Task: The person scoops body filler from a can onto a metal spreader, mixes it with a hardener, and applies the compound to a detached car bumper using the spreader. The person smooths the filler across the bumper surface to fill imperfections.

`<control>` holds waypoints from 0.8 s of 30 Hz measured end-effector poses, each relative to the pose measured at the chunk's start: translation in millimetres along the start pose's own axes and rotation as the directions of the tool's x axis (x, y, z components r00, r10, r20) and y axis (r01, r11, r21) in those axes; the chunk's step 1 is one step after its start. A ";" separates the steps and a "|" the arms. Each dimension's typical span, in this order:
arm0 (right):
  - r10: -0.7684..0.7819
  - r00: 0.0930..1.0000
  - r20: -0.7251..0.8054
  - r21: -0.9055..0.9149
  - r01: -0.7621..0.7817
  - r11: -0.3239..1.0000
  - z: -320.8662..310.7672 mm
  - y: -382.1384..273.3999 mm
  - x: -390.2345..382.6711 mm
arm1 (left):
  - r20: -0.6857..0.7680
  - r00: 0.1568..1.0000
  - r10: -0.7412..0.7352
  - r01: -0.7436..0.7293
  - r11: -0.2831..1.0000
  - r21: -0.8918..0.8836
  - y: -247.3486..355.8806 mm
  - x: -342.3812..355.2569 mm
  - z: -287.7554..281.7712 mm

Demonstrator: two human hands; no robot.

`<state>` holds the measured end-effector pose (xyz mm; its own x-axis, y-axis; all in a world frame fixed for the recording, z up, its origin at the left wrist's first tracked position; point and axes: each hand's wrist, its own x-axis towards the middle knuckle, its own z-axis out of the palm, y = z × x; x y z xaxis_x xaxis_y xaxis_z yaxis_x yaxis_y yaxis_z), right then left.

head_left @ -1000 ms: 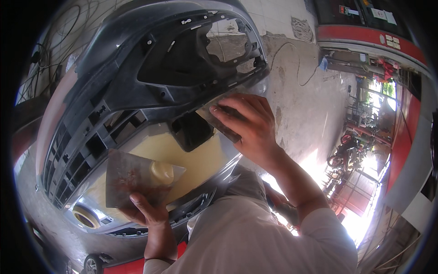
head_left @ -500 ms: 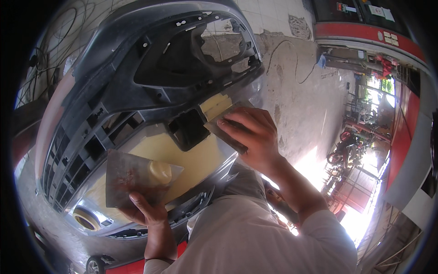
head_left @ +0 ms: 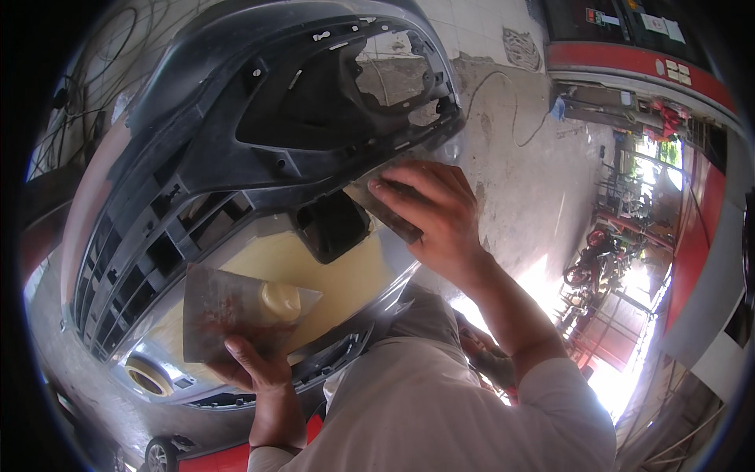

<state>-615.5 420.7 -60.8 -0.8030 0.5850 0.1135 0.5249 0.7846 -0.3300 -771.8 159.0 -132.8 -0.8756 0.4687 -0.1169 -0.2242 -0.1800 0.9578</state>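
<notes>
My left hand (head_left: 253,363) is closed on a grey, stained flat plate (head_left: 220,307) with a blob of pale yellow paste (head_left: 280,297) on it. My right hand (head_left: 434,214) grips a flat spreader (head_left: 392,219), held against the upper right part of a dark plastic car bumper (head_left: 204,134), beside a dark rectangular opening (head_left: 329,230); the surface under the spreader is hidden. Below that opening, the bumper carries a broad yellow filled area (head_left: 346,267). A round hole (head_left: 148,377) with a yellow rim shows at its lower left.
Coiled hoses (head_left: 94,71) lie at the upper left, and a thin cable (head_left: 515,118) crosses the concrete floor (head_left: 527,197). At the right stand a red-banded structure (head_left: 582,55) and a motorcycle (head_left: 598,256). A red vehicle with a wheel (head_left: 161,456) is at the bottom.
My right hand went down and right with the spreader, showing a yellow patch, and is now back up over that patch. My left hand and the plate have barely moved.
</notes>
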 end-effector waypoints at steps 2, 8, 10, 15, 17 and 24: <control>0.018 1.000 -0.007 0.005 -0.017 1.000 -0.2 -1.6 -3.7 | -0.005 0.999 -0.033 0.033 0.999 -0.027 -1.5 -2.0 -2.7; 0.056 0.997 0.051 0.039 -0.058 0.998 -13.2 -6.5 -26.3 | -0.008 1.000 -0.029 0.029 1.000 -0.005 0.1 0.8 4.6; 0.041 0.999 0.023 0.003 -0.041 0.999 -21.6 0.7 -23.4 | -0.006 1.000 -0.028 0.028 0.999 -0.039 2.2 1.1 7.9; 0.047 0.999 0.022 -0.046 -0.046 0.998 -25.0 24.4 -0.3 | 0.009 1.000 -0.006 0.006 0.999 -0.040 3.8 3.9 7.4; 0.043 0.999 0.024 -0.027 -0.042 0.999 -20.7 28.8 4.7 | -0.003 1.000 -0.003 0.003 1.000 -0.029 6.0 4.4 9.8; 0.069 0.997 0.040 0.000 -0.069 0.998 -13.9 21.1 -2.7 | 0.028 1.000 -0.005 0.006 0.999 -0.042 7.4 5.7 11.5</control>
<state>-598.4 438.5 -55.0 -0.7756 0.6289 0.0534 0.5790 0.7426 -0.3366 -773.5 170.3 -123.3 -0.8621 0.4937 -0.1139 -0.2472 -0.2136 0.9451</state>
